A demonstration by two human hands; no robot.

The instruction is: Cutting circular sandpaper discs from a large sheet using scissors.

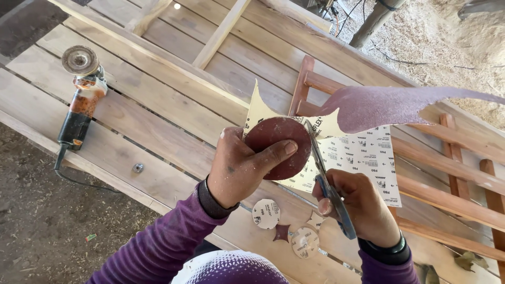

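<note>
sandpaper sheet [363, 152] mid frame. i see left hand [239, 168] pinching round disc [279, 147] on it, right hand [363, 205] closed on scissors [326, 179]. cut looks about half done. two cut discs [266, 213] lie below.

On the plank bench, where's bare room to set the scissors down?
Bare planks lie between the grinder and the left hand. More lie behind, beside the slat. Crowded: cut discs below the hands, sandpaper sheet and chair frame by the right hand.
</note>
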